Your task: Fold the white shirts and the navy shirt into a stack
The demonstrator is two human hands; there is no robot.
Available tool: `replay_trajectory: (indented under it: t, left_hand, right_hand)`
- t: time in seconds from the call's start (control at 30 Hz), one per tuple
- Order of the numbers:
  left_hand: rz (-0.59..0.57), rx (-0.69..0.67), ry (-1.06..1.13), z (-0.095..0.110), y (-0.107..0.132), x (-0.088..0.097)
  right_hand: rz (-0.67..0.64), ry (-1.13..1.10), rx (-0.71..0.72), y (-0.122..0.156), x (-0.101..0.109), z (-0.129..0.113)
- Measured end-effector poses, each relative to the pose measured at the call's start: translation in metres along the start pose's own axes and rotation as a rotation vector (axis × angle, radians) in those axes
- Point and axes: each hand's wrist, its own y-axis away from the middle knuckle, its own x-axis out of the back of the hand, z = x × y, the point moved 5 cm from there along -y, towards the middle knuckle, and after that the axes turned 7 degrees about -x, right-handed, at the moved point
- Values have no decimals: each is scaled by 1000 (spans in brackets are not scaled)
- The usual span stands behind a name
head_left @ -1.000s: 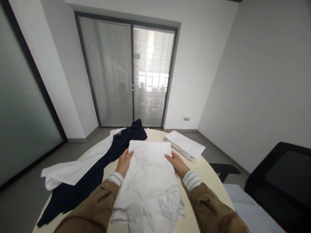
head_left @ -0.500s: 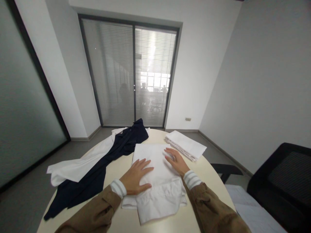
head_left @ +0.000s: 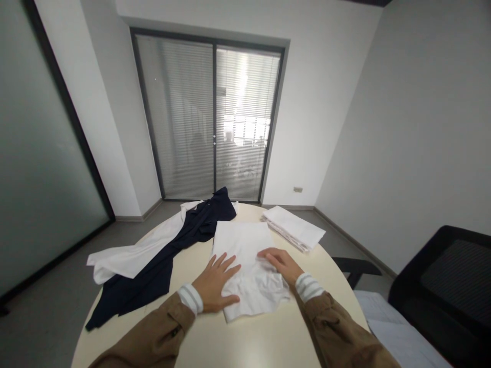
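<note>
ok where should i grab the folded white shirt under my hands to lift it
Probably its two long side edges, midway along, from left and right. The white shirt lies flat, folded into a long strip; its near end is loose and crumpled and may sag.

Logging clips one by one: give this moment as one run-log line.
left hand: flat on white garment | right hand: flat on same | nearby: navy garment, folded stack | surface: table

White walls (head_left: 402, 102) and a grey floor (head_left: 46, 312) surround a round cream tabletop (head_left: 264, 342). Daylight glows through 2 dark-framed glass doors with slatted blinds (head_left: 209, 117). A black mesh office chair (head_left: 448, 276) stands off its right edge.
</note>
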Motion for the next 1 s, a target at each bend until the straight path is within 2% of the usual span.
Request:
replay_trajectory:
  t: [0.07, 0.17, 0.3, 0.4, 0.5, 0.6, 0.67, 0.77, 0.9, 1.0]
  left_hand:
    - [-24, -32, 30, -2, 4, 1]
    - [-18, -39, 52, -10, 9, 6]
    - [55, -1, 47, -23, 15, 14]
    - [112, -10, 55, -26, 16, 18]
    - [167, -18, 56, -20, 15, 21]
    - [245, 31, 59, -16, 13, 26]
    - [317, 63, 86, -16, 13, 30]
    - [396, 86, 179, -19, 13, 33]
    - [456, 99, 389, -20, 14, 33]
    - [498, 100, 527, -18, 16, 33]
  right_hand:
    - [-171, -66, 37, 15, -7, -10]
    - [-262, -24, 7, 31, -14, -12]
    - [-274, 68, -29, 37, -17, -8]
    - [-280, 87, -30, 36, -17, -10]
    - [-183, 35, -42, 33, -13, -14]
    - [-70, 2, -58, 31, -7, -17]
    - [-57, 16, -57, 31, -4, -18]
    - [-84, 34, -33, 32, 1, -19]
    - [-102, 45, 46, 37, 7, -17]
    - [-117, 27, 49, 38, 5, -15]
